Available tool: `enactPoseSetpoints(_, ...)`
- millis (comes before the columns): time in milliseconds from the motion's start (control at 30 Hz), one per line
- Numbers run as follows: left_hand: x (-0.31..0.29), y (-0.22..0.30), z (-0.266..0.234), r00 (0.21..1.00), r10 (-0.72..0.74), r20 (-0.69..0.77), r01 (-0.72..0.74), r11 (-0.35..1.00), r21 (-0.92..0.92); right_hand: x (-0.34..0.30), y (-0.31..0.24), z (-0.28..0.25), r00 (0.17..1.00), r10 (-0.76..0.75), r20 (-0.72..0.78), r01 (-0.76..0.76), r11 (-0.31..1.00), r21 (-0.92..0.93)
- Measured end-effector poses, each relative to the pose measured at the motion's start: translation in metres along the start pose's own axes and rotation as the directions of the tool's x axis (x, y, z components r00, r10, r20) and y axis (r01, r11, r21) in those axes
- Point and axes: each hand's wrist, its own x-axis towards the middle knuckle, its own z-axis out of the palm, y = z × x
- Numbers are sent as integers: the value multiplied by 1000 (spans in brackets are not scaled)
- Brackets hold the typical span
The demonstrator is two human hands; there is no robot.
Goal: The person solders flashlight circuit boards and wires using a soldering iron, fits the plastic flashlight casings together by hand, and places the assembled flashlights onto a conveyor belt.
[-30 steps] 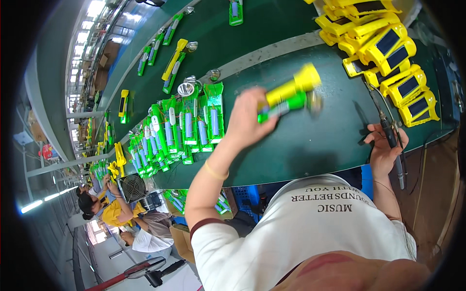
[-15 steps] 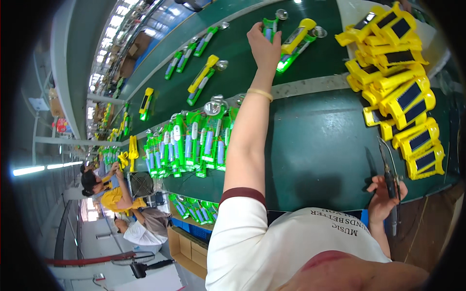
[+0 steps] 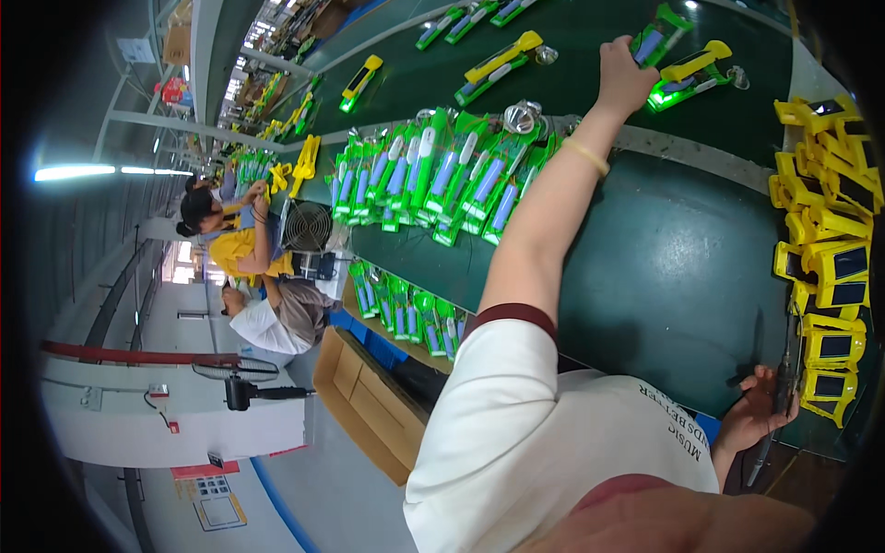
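Observation:
My left hand reaches far across the bench, its fingers closed round the near end of a green lamp housing with a purple-blue battery in it. Right beside that, on the green belt, lies a yellow solar lamp part over a lit green housing. Low at the right edge of the bench, my right hand grips a soldering iron, which stands tip up. Near it is a heap of yellow solar-panel housings.
Several green housings with batteries lie heaped on the dark green bench, left of my left arm. Other lamps lie along the belt. A cardboard box and a box fan are left. Two people work farther off.
My view has turned, so the bench and both hands appear farther right. My left hand stays at the green housing, whose clear lens no longer shows. The soldering iron remains in my right hand.

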Motion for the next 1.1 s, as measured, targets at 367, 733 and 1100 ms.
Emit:
enactPoseSetpoints(367,-197,34,-115,776,352,524,-277,936,-219,2,8,-17,993,113,18,-113,993,-33)
enactPoseSetpoints(733,-131,62,-106,354,322,878,-249,938,-243,-1,-5,7,995,-98,-3,95,968,-230)
enactPoseSetpoints(1100,-26,186,56,753,639,159,-579,758,-301,-14,4,-37,989,-137,-49,136,990,-29)
